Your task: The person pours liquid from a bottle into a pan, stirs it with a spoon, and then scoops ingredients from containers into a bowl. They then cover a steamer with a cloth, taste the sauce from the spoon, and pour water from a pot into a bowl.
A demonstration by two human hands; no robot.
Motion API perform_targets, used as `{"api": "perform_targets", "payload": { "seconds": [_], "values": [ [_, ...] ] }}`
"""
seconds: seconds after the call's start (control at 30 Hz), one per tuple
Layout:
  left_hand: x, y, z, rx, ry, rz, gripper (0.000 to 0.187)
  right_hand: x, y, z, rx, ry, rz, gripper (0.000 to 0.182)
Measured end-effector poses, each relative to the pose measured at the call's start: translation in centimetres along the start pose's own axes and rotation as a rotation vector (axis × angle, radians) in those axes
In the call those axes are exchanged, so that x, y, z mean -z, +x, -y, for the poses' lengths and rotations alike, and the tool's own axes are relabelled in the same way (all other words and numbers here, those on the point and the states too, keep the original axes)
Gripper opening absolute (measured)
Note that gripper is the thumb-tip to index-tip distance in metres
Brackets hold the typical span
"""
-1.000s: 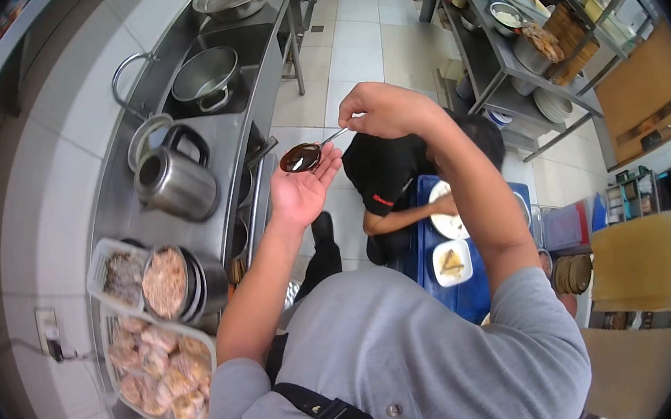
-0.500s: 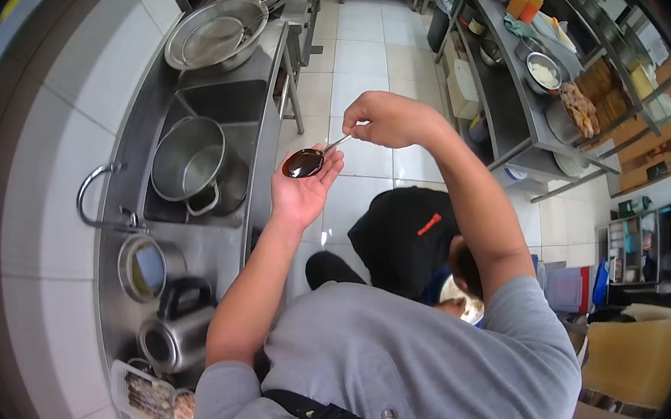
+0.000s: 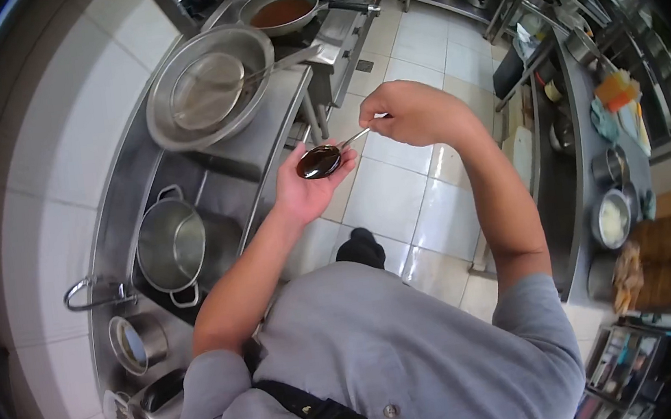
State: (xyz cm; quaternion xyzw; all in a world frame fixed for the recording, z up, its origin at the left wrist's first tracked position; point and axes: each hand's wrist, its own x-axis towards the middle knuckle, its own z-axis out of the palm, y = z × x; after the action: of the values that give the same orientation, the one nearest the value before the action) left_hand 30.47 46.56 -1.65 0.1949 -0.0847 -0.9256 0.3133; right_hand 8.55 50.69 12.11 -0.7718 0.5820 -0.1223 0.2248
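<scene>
Closest to me, at the bottom of the frame, the wearer's grey shirt (image 3: 398, 342) was crossed by a black strap (image 3: 325, 417). Both forearms reached up from it towards the middle. The left hand (image 3: 308, 196) was palm up, fingers apart and clasping nothing, under the bowl of a metal spoon (image 3: 339, 152); from where I stood I couldn't tell whether the metal touched the skin. The right hand (image 3: 411, 113) was higher and further right, its fingertips pinched together on the end of the handle. So the spoon sat just above centre, between the two, its long axis slanting from the bowl at lower left to the handle's end at upper right. The bowl end was nearer the left palm, and in it shone a dark liquid (image 3: 316, 162), glossy and nearly black.

Beyond the left forearm, at the left of the frame, a deep two-handled pot (image 3: 172, 247) stood in the sink. Further off, in the upper left, a wide metal basin (image 3: 263, 53) held a strainer (image 3: 213, 91). Past that, near the top edge, was a pan (image 3: 284, 28) of reddish-brown sauce (image 3: 282, 10), well apart from the spoon
</scene>
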Motion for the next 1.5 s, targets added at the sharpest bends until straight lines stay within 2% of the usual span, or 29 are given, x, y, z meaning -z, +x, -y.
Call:
{"api": "perform_targets", "payload": {
  "seconds": [0.13,0.2,0.33,0.47,0.53,0.7,0.87,0.9,0.93,1.0,1.07,1.13,1.17,1.27,1.3,1.5],
  "values": [
    [-2.9,8.2,0.4,-0.023,-0.079,-0.079,0.048,5.2,3.6,-7.6,-0.008,0.067,0.065,0.019],
    [-3.9,12.3,0.0,-0.003,-0.165,0.009,0.043,7.1,5.6,-11.6,0.01,0.066,0.078,0.018],
    [-6.8,19.7,-1.2,0.015,-0.213,-0.009,0.042,10.8,10.1,-18.2,0.031,0.04,0.105,0.017],
    [-9.0,27.5,-2.2,-0.038,-0.136,-0.056,0.05,14.9,15.2,-23.9,-0.022,0.048,0.145,0.016],
    [-9.2,31.5,-3.2,-0.059,-0.171,-0.047,0.051,16.4,18.4,-26.8,0.072,0.041,0.124,0.015],
    [-7.7,39.3,-6.2,-0.235,-0.262,-0.013,0.045,19.2,29.1,-32.7,0.214,0.059,0.247,0.015],
    [-7.7,43.7,-8.7,-0.572,-0.283,-0.183,0.049,19.8,39.5,-36.0,0.506,0.051,0.287,0.016],
    [-7.8,44.3,-9.4,-0.652,-0.309,-0.201,0.051,19.3,42.1,-36.5,0.453,0.058,0.369,0.016],
    [-7.8,44.7,-10.3,-0.702,-0.309,-0.21,0.051,19.3,43.8,-36.4,0.502,0.057,0.381,0.016],
    [-7.7,45.4,-12.6,-0.864,-0.285,-0.366,0.053,19.4,47.6,-35.6,0.466,-0.004,0.43,0.015],
    [-7.2,45.7,-14.8,-0.988,-0.284,-0.438,0.056,17.3,51.8,-36.2,0.525,0.07,0.442,0.016],
    [-6.7,45.8,-16.7,-1.102,-0.223,-0.631,0.059,15.4,55.1,-36.0,0.457,-0.053,0.392,0.018],
    [-6.3,45.8,-17.4,-1.122,-0.158,-0.671,0.062,14.1,56.7,-35.8,0.502,-0.208,0.37,0.018],
    [-5.5,46.4,-19.0,-1.128,-0.051,-0.762,0.062,11.8,58.6,-35.6,0.504,-0.318,0.335,0.023],
    [-5.0,46.5,-19.2,-1.131,-0.034,-0.765,0.069,11.1,59.0,-35.7,0.498,-0.365,0.326,0.022],
    [-4.8,46.6,-19.5,-1.173,-0.111,-0.863,0.071,8.2,59.6,-36.9,0.651,-0.469,0.367,0.017]
  ]
}}
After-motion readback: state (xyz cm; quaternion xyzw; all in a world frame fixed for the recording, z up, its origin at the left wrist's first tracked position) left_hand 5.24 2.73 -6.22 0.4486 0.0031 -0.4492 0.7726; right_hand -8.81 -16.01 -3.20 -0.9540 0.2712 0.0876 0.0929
